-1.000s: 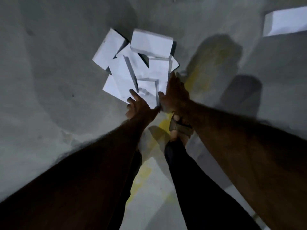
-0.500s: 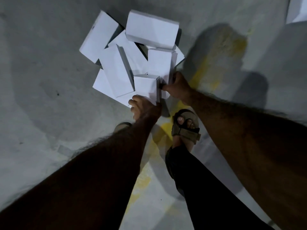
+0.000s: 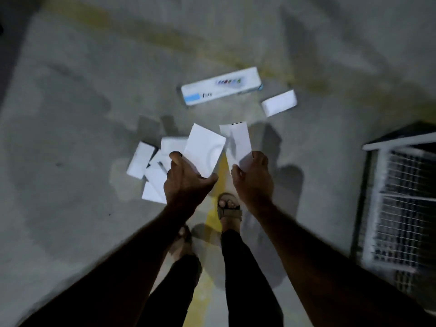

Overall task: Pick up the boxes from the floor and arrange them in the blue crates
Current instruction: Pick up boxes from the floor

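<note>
Now two flat white cardboard boxes had been lifted clear of the white pile (image 3: 151, 175) on the grey concrete floor (image 3: 70, 114). One (image 3: 204, 149) was gripped by the left hand (image 3: 186, 182), the other (image 3: 239, 145) pinched by the right hand (image 3: 253, 180). Carrying to the crates was judged next; none was identifiable in view.

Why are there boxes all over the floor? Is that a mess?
Yes. White boxes lie jumbled and overlapping on the floor, with a long printed box and a small box scattered apart. The left hand and right hand each hold one.

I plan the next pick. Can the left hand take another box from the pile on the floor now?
Probably not yet. The left hand already grips a white box, raised above the pile, so its fingers are occupied. Nothing else blocks the pile.
</note>
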